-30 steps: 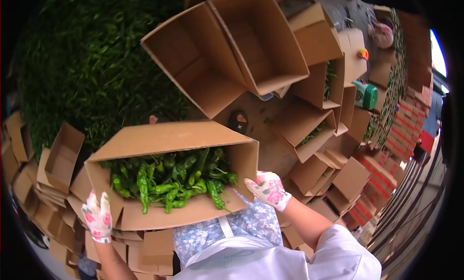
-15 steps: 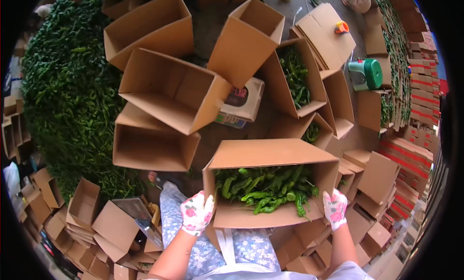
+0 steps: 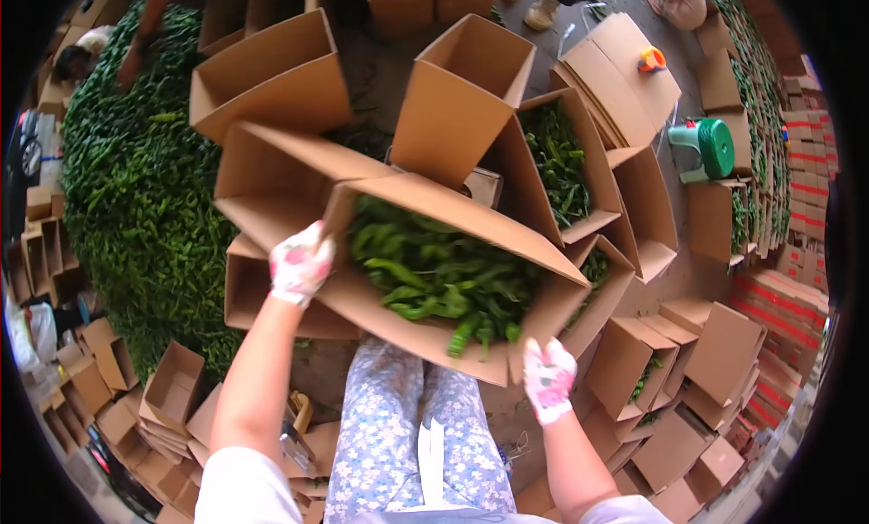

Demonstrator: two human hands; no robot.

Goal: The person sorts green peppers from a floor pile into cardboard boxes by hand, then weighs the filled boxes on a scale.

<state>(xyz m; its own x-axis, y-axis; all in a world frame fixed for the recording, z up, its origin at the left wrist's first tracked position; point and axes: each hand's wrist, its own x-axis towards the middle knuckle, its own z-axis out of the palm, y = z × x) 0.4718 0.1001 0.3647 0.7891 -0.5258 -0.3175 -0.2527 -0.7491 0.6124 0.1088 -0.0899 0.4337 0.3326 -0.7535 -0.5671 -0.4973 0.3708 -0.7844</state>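
Observation:
Between my two gloved hands hangs a cardboard box, open at the top and tilted, with green peppers inside. My left hand, in a white floral glove, is closed on the box's left edge. On the lower right corner, my right hand grips the wall with its fingers bent over the edge. A few peppers lean over the near wall. Behind the box stand an empty carton and a tall carton, partly covered by it.
A large heap of green peppers fills the left side. Another carton of peppers stands behind on the right. Flattened cardboard carries an orange tape roll. Beyond is a green stool. Another person's shoes show at the top.
Both hands have moved the pepper box forward and to the left, away from my lap. It has turned so its right end sits lower. Another person's arm now shows over the heap.

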